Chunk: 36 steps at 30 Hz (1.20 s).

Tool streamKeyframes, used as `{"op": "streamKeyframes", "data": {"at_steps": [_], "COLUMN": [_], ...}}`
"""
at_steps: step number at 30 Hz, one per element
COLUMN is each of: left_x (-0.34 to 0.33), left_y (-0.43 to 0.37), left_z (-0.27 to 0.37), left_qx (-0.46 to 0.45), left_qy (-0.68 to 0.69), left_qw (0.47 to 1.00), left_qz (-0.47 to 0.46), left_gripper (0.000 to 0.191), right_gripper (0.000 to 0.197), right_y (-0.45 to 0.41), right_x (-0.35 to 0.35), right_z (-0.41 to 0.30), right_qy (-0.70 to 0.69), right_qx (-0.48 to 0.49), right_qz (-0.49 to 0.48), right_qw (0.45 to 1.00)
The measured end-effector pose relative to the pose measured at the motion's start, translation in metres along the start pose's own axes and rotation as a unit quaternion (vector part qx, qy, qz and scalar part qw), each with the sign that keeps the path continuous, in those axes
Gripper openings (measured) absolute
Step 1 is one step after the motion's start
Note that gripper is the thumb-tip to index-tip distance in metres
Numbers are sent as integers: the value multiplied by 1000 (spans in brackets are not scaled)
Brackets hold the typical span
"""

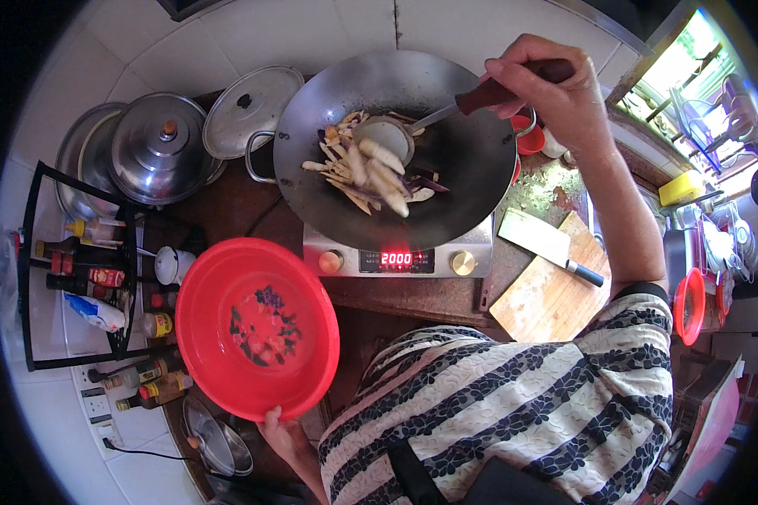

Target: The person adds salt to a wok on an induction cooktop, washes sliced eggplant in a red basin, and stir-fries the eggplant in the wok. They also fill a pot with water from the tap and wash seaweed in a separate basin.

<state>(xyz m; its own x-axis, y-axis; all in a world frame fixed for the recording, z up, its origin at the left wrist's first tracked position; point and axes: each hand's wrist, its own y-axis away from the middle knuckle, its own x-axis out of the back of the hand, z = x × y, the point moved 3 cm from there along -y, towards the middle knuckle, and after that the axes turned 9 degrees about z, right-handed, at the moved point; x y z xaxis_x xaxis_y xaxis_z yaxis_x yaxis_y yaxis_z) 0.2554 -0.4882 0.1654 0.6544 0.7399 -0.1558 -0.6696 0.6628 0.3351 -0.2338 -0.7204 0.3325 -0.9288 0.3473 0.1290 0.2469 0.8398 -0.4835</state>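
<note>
My right hand (546, 95) grips the dark red-brown handle (493, 95) of a metal ladle (385, 139) above the wok. The ladle's rounded head sits among pale strips with purple skin, which look like eggplant (354, 170); several are blurred. They lie on the left and middle of a large grey metal wok (467, 183). The wok stands on a steel induction cooker (398, 265) with a lit red display. My left hand (284, 435) holds the near rim of a red plastic basin (202, 328), tilted left of the cooker. Small dark and pale bits show on its bottom.
A cleaver (534, 237) lies partly across a wooden cutting board (549, 290) right of the cooker. Lidded metal pots (158, 151) and a loose lid (252, 110) stand left of the wok. A black rack (31, 271) with several bottles is at far left.
</note>
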Motion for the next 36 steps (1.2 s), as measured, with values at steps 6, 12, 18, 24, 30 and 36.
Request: {"op": "streamKeyframes", "data": {"at_steps": [6, 12, 18, 24, 30, 36], "left_x": [-12, -4, 6, 1, -17, -20], "left_y": [14, 20, 17, 11, 10, 13], "left_z": [0, -1, -1, 0, 3, 5], "left_qx": [-14, 16, 15, 8, -9, -8], "left_qy": [-5, 6, 4, -4, 35, 33], "left_qw": [1000, 1000, 999, 999, 999, 999], "left_qz": [3, 26, 31, 34, -4, 3], "left_gripper": [55, 63, 62, 62, 62, 59], "right_gripper": [15, 16, 15, 11, 9, 17], "right_y": [-71, -83, -56, -35, 16, -11], "right_x": [48, 28, 0, 27, 4, 34], "right_z": [60, 137, 131, 6, -4, 9], "right_qy": [95, -55, -154, -79, 34, 81], "right_qx": [-1, -120, -99, 89, 114, 28], "right_qz": [-37, -35, -57, -166, -182, -2], "right_qw": [995, 991, 981, 979, 976, 996]}}
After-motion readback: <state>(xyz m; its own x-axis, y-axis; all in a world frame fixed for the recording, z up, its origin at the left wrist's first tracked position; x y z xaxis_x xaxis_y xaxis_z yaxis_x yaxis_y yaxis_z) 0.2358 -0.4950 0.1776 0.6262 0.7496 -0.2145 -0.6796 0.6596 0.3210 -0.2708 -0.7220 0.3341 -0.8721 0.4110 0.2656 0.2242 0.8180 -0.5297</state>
